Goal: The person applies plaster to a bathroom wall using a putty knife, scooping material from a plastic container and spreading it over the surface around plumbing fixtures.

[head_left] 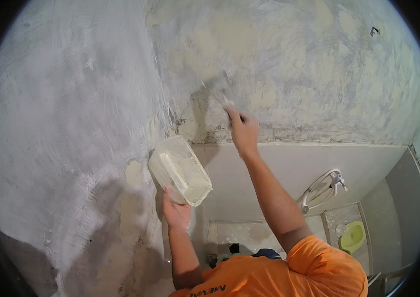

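Note:
In my left hand [176, 212] is a clear rectangular plastic tub [160, 166], tilted, its fingers closed round the lower end. Pale creamy putty [197, 184] coats the tub's inside and gathers at its near end. Up and to the right, my right hand [245, 132] is closed round the handle of a putty knife [218, 93]. The knife's blade is blurred and close to the patchy back wall [289, 74]; whether it touches the wall I cannot tell.
A grey, roughly plastered wall [71, 99] stands at the left, meeting the back wall in a corner beside the tub. Smooth light panelling [279, 163] runs below. A white hose [314, 190] hangs by a tap [337, 183]. A yellow-green basin [352, 237] sits lower right.

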`<state>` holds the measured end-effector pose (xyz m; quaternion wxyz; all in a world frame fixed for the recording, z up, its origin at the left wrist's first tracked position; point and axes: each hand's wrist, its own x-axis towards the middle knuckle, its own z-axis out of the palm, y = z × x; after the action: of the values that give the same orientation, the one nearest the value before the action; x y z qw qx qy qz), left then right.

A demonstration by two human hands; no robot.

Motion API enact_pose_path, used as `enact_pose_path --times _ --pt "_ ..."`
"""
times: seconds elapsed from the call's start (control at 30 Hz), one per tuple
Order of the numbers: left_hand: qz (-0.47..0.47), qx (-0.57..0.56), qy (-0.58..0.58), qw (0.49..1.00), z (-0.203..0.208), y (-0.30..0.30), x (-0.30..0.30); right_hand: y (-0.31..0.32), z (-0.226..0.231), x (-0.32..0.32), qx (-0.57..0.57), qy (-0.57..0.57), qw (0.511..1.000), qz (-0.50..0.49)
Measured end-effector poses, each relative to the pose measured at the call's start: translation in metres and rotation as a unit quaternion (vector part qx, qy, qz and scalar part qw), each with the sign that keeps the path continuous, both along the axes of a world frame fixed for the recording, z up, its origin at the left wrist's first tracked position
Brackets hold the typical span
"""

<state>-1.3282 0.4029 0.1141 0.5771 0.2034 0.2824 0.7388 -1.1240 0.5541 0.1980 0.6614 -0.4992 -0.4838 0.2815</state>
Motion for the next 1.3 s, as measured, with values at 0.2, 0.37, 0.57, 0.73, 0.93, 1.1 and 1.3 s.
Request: enact_pose_path --times 0.2,0.37,0.57,0.73,0.93,1.1,1.3 --pt "-0.025 0.028 0.005 0.999 0.030 0.007 0.054 0.050 0.149 0.035 0.044 0.110 0.987 0.112" --pt "-0.055 0.076 -0.005 0.996 0.035 0.035 0.061 0.040 0.074 0.071 0.013 0.062 0.993 0.097" --pt "-0.097 0.066 0.001 0.993 0.033 0.052 0.051 0.006 -0.105 0.112 -0.098 0.093 0.989 -0.052" --pt "-0.117 0.064 0.005 0.991 0.065 0.059 0.069 -0.003 0.039 0.148 0.031 0.077 0.995 -0.061" --pt "-0.137 0.139 0.044 0.980 0.163 0.073 0.139 0.030 0.269 0.210 0.104 -0.016 0.992 -0.069" --pt "-0.191 0.209 0.003 0.959 0.187 0.084 0.198 0.040 0.252 0.261 0.063 -0.100 0.971 -0.209" --pt "-0.212 0.155 -0.020 0.965 0.172 0.074 0.207 -0.041 0.091 0.253 -0.077 0.007 0.985 -0.155"
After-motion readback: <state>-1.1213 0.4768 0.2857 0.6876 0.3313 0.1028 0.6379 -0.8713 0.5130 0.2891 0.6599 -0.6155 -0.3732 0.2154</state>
